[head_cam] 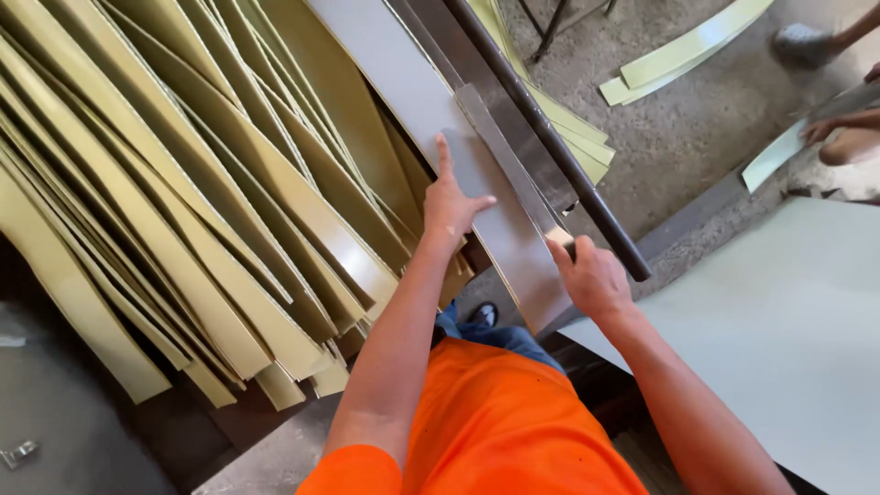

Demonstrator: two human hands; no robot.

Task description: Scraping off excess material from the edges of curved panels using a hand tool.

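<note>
- We are looking down at our own two bare hands, working at a long grey sheet (431, 101) that is running from the near centre toward the far left.
- Our left hand (451, 203) is lying flat on this grey sheet, with the fingers released and spread, the palm pressing on the surface; it is grasping nothing.
- Our right hand (594, 275) is clenched around the near end of a narrow metal strip (506, 156), which is lying along the right edge of the grey sheet. A pale end of the strip is showing just above the fingers.
- Just to the right of the strip, a dark round bar (550, 137) is running in the same direction, and it is ending near our right hand.
- On the left, a big pile of yellowish cut strips (183, 202) is fanning out, leaning one over another, and its right part is touching the grey sheet.
- On the near right, a large pale panel (788, 321) is lying, well apart from the left hand.
- On the far side, more pale yellow strips (687, 50) are lying on the concrete floor (697, 128).
- At the far right, another person's hand (816, 133) is touching a pale strip (775, 156); we cannot tell how its fingers are standing.
- We are wearing an orange shirt (495, 431), seen at the near edge.
</note>
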